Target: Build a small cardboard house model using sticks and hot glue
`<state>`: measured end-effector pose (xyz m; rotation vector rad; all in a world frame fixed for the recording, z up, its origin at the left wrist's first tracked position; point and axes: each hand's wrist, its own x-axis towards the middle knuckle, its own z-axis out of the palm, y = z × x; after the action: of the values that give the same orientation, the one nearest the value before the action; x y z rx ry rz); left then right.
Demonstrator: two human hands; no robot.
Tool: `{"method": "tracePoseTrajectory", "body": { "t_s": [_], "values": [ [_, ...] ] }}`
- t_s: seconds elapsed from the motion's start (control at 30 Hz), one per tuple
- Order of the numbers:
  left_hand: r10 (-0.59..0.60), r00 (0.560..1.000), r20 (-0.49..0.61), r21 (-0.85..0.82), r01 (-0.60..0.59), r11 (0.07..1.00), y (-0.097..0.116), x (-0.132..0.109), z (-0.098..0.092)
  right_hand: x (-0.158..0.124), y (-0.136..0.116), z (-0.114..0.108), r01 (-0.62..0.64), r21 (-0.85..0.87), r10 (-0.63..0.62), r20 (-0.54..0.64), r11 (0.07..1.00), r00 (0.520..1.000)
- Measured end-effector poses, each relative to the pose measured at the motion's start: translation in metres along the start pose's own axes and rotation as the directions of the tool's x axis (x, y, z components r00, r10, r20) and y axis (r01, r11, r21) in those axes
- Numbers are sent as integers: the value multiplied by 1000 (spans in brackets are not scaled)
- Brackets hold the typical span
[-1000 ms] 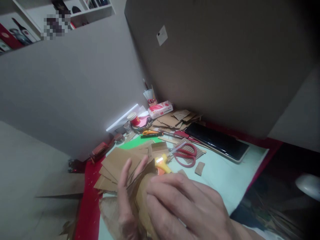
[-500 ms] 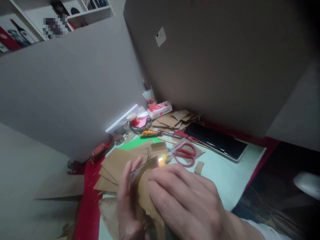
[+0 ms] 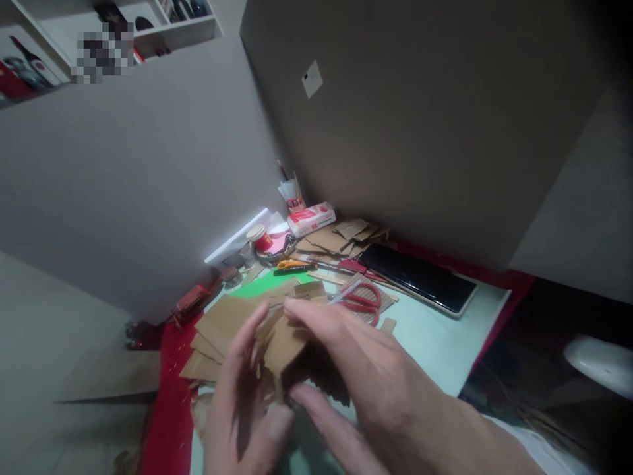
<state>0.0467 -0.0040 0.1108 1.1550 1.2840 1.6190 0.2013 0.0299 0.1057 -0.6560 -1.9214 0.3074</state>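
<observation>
Between my hands is a bent piece of brown cardboard (image 3: 284, 343) with rough, torn edges, held above the table. My left hand (image 3: 240, 402) grips its left side, fingers behind and thumb in front. My right hand (image 3: 366, 369) closes round the right side, with the index finger over the top and the thumb at the lower edge. Part of the cardboard is hidden by the fingers and in shadow. Just beyond my right hand lie red-handled scissors (image 3: 364, 300). Flat cardboard sheets (image 3: 222, 323) lie to the left of my hands.
A black tablet-like slab (image 3: 420, 278) lies at the right. Further back are a red paper cup (image 3: 260, 239), a tissue pack (image 3: 311, 220), stacked cardboard scraps (image 3: 324, 239), an orange-handled cutter (image 3: 291, 265) and a green sheet (image 3: 257, 285). Grey partitions (image 3: 395, 132) border the table.
The cardboard has turned, now showing a folded face and dark hollow. My right hand has opened its grip from a fist-like hold, its thumb now visible. The view has shifted slightly.
</observation>
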Motion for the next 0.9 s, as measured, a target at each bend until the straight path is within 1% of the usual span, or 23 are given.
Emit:
{"method": "tracePoseTrajectory", "body": {
  "t_s": [0.03,0.1,0.17,0.2,0.23,0.27,0.33,0.4,0.47,0.53,0.6,0.7,0.77,0.83,0.9],
  "values": [
    [-26,1000,2,-7,26,1000,2,3,-3,0,0,-5,9,32,-8,-6,999,1000],
    [-31,999,13,-1,31,1000,4,10,-10,2,1,-15,60,82,-60,-4,995,998],
    [-33,999,35,14,32,999,6,14,-16,4,4,-22,100,116,-107,61,988,992],
    [-54,999,0,0,54,999,7,15,-17,6,5,-24,110,129,-123,103,986,987],
    [-126,991,38,-32,127,991,10,14,-18,7,6,-26,114,135,-134,147,984,980],
    [-164,984,69,-71,169,983,13,12,-18,7,7,-28,119,137,-144,184,983,972],
    [-225,970,92,-125,235,964,20,6,-15,7,9,-31,145,125,-171,228,982,959],
    [-250,966,61,-148,256,955,26,2,-11,6,10,-33,164,91,-182,247,982,952],
    [-288,957,37,-180,289,940,29,0,-9,5,11,-35,158,51,-166,272,986,948],
    [-317,947,55,-224,321,920,27,3,-10,5,13,-36,151,32,-153,314,988,937],
    [-305,945,113,-276,325,904,21,7,-14,7,15,-36,165,45,-170,330,985,929],
    [-247,951,185,-359,299,884,11,13,-24,10,18,-32,175,77,-191,322,981,927],
    [-248,942,226,-410,323,853,5,14,-32,12,19,-30,175,100,-199,324,979,925],
    [-250,934,257,-459,346,818,2,13,-39,13,19,-28,169,122,-200,317,978,927],
    [-225,941,251,-516,327,792,3,10,-44,14,20,-27,161,152,-199,285,975,938]
  ]
}}
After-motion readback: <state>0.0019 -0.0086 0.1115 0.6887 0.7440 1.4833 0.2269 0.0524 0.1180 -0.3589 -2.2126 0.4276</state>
